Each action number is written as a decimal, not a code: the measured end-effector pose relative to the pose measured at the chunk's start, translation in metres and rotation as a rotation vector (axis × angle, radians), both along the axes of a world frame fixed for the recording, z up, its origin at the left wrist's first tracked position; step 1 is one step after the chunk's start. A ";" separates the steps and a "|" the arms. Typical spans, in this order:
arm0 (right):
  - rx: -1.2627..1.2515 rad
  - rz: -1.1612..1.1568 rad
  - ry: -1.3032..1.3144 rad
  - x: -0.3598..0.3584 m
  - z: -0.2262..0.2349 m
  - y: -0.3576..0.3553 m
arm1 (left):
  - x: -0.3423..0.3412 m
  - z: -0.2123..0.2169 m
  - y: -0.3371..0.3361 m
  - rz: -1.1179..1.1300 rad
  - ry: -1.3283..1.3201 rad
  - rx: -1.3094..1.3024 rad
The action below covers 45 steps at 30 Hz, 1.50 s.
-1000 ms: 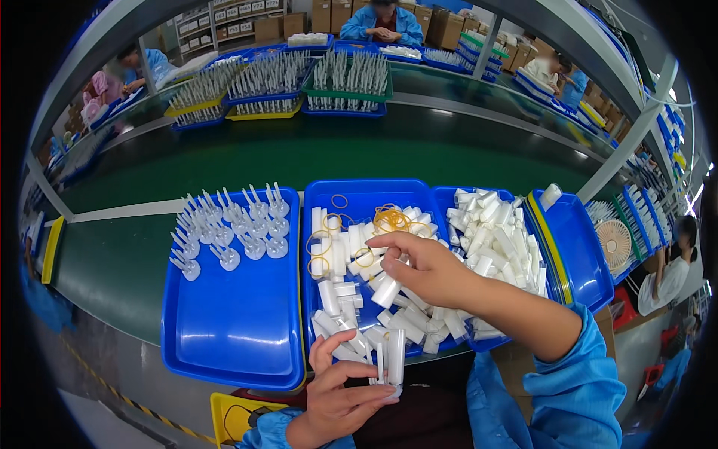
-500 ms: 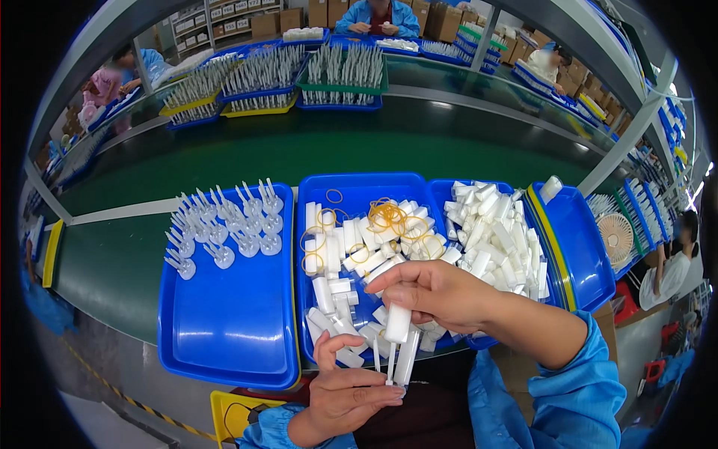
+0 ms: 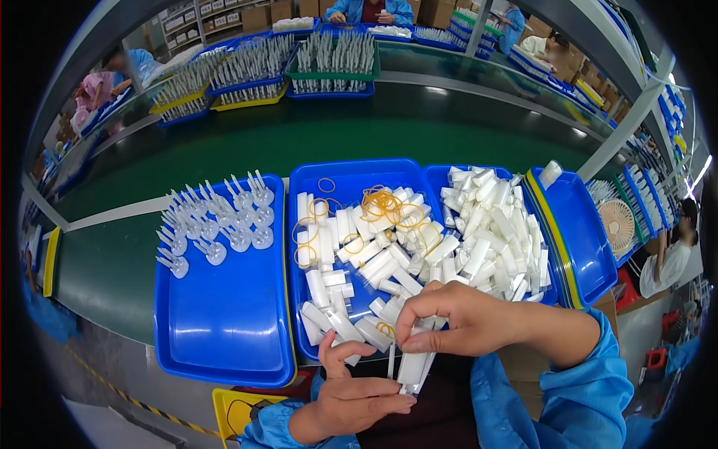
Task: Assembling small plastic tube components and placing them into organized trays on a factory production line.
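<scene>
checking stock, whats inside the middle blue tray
The middle blue tray holds loose white tubes and yellow rubber bands. The right hand covers its near right corner, so what lies there cannot be seen.

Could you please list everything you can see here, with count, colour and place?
small white plastic tubes: too many to count, white, heaped in the middle and right blue trays
bundle of white tubes: one, white, held at the near edge of the middle tray
yellow rubber bands: a loose pile, yellow, on the tubes in the middle tray
clear plastic nozzle parts: many, clear, upright at the far end of the left tray
blue plastic trays: four or more, blue, side by side on the bench
green conveyor belt: one, green, behind the trays
small fan: one, beige, far right
left hand: under the bundle
right hand: fingers gripping the bundle
</scene>
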State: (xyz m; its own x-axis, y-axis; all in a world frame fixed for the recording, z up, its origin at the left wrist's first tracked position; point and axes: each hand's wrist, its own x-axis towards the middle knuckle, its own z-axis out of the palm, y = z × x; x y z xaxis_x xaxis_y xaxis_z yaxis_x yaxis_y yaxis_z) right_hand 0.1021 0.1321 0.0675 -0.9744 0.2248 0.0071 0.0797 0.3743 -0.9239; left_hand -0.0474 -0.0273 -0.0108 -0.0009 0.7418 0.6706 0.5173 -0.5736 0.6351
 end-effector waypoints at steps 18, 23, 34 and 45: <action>0.420 -0.140 -0.174 -0.077 -0.024 0.013 | -0.023 -0.008 -0.015 0.239 -0.601 -0.016; 0.590 -0.033 -0.449 -0.106 -0.050 0.019 | -0.024 -0.009 -0.016 0.227 -0.601 -0.009; -0.219 -0.353 -0.146 -0.076 -0.026 0.038 | -0.024 -0.002 -0.012 0.098 -0.343 -0.049; -0.748 -0.305 -0.117 -0.040 -0.007 0.025 | -0.015 0.004 -0.001 0.017 -0.235 -0.080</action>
